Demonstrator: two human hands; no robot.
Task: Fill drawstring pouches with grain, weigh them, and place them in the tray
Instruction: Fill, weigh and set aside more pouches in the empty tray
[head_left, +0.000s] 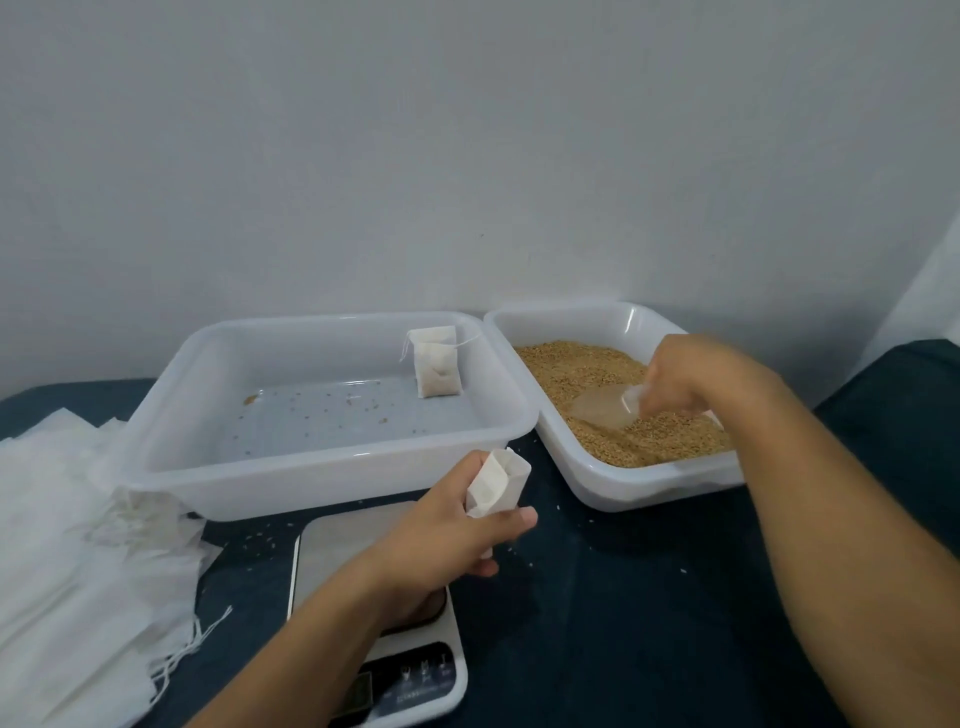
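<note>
- Over the silver-topped digital kitchen scale (363, 613), the left hand (447, 540) grips one small white paper-like drawstring pouch (496, 486) upright, fingers curled round it, open mouth facing up.
- Up and to the right of that pouch, the right hand (685, 379) pinches a translucent plastic scoop (608, 408) lying in the brown grain (597, 374); the scoop must travel left and toward the person to reach the mouth.
- Two clear plastic trays: the left tray (171, 395) holds two filled pouches (436, 366), the right tray (613, 493) the grain.
- One pile of empty white pouches (67, 545) lies on the dark surface (623, 623) at far left.
</note>
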